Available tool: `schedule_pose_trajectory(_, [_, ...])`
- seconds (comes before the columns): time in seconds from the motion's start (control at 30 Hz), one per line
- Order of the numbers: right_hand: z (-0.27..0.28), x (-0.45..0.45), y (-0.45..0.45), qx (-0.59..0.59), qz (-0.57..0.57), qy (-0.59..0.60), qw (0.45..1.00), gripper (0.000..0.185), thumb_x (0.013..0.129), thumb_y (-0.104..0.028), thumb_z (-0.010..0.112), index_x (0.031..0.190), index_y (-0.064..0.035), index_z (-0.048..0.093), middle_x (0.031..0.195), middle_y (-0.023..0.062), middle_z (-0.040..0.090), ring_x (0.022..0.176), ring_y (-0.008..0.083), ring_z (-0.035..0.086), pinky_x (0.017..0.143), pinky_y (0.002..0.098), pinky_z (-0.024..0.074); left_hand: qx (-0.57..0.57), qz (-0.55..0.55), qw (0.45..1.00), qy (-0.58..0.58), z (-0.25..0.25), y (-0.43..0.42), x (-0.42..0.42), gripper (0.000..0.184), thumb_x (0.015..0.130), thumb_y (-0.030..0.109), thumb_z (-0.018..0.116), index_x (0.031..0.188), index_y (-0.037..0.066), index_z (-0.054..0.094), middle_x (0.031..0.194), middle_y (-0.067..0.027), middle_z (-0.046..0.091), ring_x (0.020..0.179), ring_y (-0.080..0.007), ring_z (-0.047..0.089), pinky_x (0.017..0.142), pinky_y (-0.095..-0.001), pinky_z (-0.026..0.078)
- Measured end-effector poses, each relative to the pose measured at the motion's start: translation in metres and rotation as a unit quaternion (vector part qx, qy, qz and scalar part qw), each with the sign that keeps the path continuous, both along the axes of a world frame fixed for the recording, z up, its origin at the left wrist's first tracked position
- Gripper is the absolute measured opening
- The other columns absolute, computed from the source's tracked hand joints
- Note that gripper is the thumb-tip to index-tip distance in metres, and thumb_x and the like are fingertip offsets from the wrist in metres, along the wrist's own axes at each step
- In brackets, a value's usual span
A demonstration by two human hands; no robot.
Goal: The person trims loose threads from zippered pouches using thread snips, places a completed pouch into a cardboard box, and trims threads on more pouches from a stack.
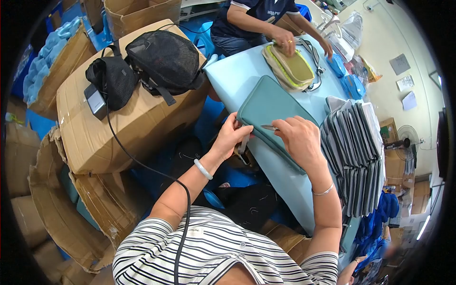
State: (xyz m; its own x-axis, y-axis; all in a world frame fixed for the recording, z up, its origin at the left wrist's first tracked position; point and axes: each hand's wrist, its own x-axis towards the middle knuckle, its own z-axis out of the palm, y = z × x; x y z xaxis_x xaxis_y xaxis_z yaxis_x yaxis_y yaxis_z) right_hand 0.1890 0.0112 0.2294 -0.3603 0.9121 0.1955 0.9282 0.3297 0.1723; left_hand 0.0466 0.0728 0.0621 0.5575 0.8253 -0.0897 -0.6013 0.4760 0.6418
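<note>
A teal zip case (278,102) lies slanted across the light blue table, its near corner toward me. My left hand (232,137) is closed on that corner, thumb and fingers pinching its edge. A short grey strap (244,143) hangs just below the thumb. In my right hand (300,140), above the case's near edge, is a small pair of thread snips (270,127) with its pointed metal tip toward my left hand. The palm hides most of the snips.
Right of the case stands a tall stack of grey and teal cases (354,156). Across the table (228,71), a co-worker's hand (283,40) touches a beige-and-green pouch (289,66). At left, a cardboard box (137,123) bears black mesh bags (164,59) and a cabled power bank (96,102).
</note>
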Motion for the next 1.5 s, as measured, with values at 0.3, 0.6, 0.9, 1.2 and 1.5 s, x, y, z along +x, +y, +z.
schedule_pose_trajectory(0.3, [-0.009, 0.007, -0.012, -0.006, -0.029, 0.038, 0.999, 0.019, 0.076, -0.015, 0.07, 0.094, -0.0108, 0.065, 0.068, 0.0047, 0.059, 0.069, 0.0235, 0.059, 0.06, 0.0375, 0.0457, 0.039, 0.001, 0.998, 0.045, -0.004, 0.003, 0.002, 0.04, 0.087, 0.0, 0.054, 0.125, -0.002, 0.041, 0.11, -0.0081, 0.056, 0.098, -0.0153, 0.06, 0.086, -0.0314, 0.054])
schedule_pose_trajectory(0.6, [-0.023, 0.002, -0.007, 0.027, -0.015, 0.01, 0.999, 0.017, 0.075, -0.013, 0.07, 0.092, -0.0118, 0.065, 0.066, 0.0027, 0.056, 0.065, 0.0207, 0.057, 0.059, 0.0348, 0.0449, 0.017, -0.009, 1.0, 0.015, -0.002, 0.004, 0.0, 0.038, 0.087, -0.002, 0.052, 0.123, -0.002, 0.041, 0.111, -0.0088, 0.055, 0.096, -0.0153, 0.061, 0.086, -0.0315, 0.054])
schedule_pose_trajectory(0.9, [-0.036, -0.004, 0.004, 0.044, 0.017, -0.028, 0.998, 0.01, 0.072, -0.011, 0.063, 0.074, -0.0123, 0.054, 0.062, 0.0006, 0.051, 0.067, 0.0175, 0.057, 0.057, 0.031, 0.0416, 0.024, -0.004, 0.999, 0.027, -0.005, 0.003, 0.002, 0.036, 0.089, -0.001, 0.054, 0.123, 0.0, 0.042, 0.11, -0.0081, 0.057, 0.095, -0.0131, 0.06, 0.083, -0.0294, 0.054])
schedule_pose_trajectory(1.2, [-0.036, -0.01, 0.004, 0.036, 0.017, -0.076, 0.996, 0.013, 0.072, -0.01, 0.063, 0.084, -0.0124, 0.06, 0.064, -0.0009, 0.051, 0.067, 0.0161, 0.055, 0.057, 0.0304, 0.0409, 0.031, 0.004, 0.999, 0.029, -0.002, 0.002, 0.002, 0.034, 0.09, 0.002, 0.054, 0.123, 0.0, 0.043, 0.108, -0.0064, 0.058, 0.089, -0.0097, 0.059, 0.075, -0.024, 0.052])
schedule_pose_trajectory(1.5, [-0.035, -0.016, 0.008, 0.048, 0.035, -0.105, 0.993, 0.011, 0.07, -0.01, 0.063, 0.076, -0.0127, 0.053, 0.063, -0.0007, 0.048, 0.065, 0.0155, 0.053, 0.057, 0.0296, 0.0394, 0.038, 0.008, 0.999, 0.031, 0.0, 0.001, 0.002, 0.036, 0.089, 0.0, 0.054, 0.123, 0.0, 0.043, 0.101, -0.0041, 0.057, 0.078, -0.0053, 0.054, 0.075, -0.0249, 0.053])
